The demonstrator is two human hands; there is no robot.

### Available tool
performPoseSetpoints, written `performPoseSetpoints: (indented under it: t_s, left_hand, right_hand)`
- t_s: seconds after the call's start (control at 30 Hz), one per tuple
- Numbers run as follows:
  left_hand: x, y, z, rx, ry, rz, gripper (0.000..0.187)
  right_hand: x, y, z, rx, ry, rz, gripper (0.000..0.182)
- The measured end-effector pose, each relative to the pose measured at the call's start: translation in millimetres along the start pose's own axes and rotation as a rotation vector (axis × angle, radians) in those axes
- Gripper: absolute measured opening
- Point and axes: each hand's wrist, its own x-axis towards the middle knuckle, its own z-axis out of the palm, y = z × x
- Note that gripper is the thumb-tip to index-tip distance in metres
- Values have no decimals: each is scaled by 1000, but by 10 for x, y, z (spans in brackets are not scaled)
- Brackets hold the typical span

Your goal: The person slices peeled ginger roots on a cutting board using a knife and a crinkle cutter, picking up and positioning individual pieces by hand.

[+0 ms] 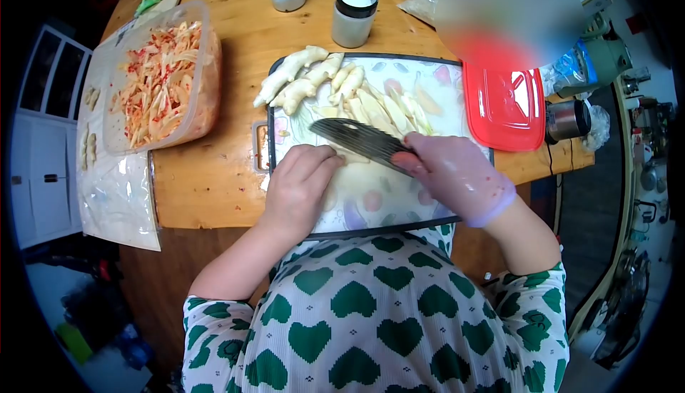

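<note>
Knife point(364, 143) long axis slants up-left, tip left | right hand point(453, 172) grip holding handle; left hand point(303, 182) curled, contents hidden

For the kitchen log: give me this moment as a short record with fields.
left hand: left hand bare, pressed flat on a pale piece on the cutting board
right hand: right hand in a clear glove, closed round the handle of the crinkle-cut knife
knife: blade slants across the board, beside the left fingertips
on the board: peeled ginger roots and cut slices
left of board: plastic tub of seasoned strips
right of board: red lid
behind board: two jars
surface: wooden table
</note>
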Motion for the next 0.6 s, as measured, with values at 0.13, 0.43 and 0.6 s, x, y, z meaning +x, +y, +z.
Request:
performPoseSetpoints:
  t_s: [0.13, 0.43, 0.6]
  left_hand:
    - [-3, 29, -13, -12, -1, -7, 32]
    - [-34, 17, -6, 51, -40, 11, 34]
    - [-23, -3, -14, 53, -44, 19, 33]
  right_hand:
    - [-114, 80, -49, -35, 53, -4, 30]
    - [-288, 40, -22, -269, 99, -151, 28]
    - [-273, 33, -86, -255, 79, -150, 29]
